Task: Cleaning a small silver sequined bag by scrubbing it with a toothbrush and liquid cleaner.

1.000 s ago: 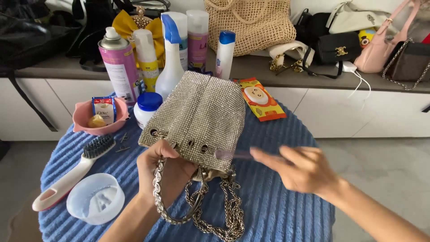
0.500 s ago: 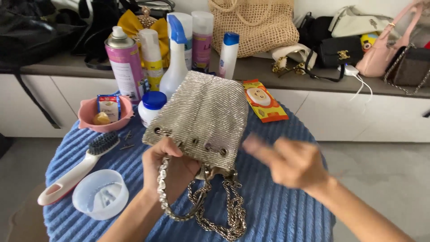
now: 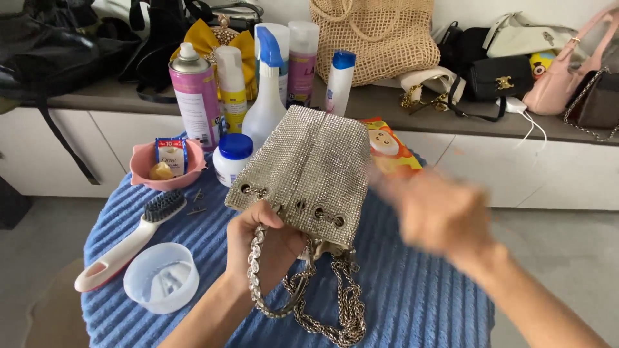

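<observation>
A silver bucket bag (image 3: 309, 171) covered in small glittering stones sits at the centre of the frame, held mouth-down so its row of metal eyelets runs along the lower edge. One thick crystal chain and several thinner metal chains (image 3: 335, 309) hang from it onto the blue ribbed cloth (image 3: 419, 296). The left hand (image 3: 261, 245) is clamped on the bag's lower left rim, fingers curled over the edge. The right hand (image 3: 438, 212), right of centre, is blurred; whether its fingers are apart or together cannot be told, and it appears clear of the bag. In the upper left stand five bottles (image 3: 196, 96), with one white jar (image 3: 233, 158) before them. At lower left lie one brush (image 3: 132, 241), one pink bowl (image 3: 166, 169) and one clear round lid (image 3: 160, 277).
</observation>
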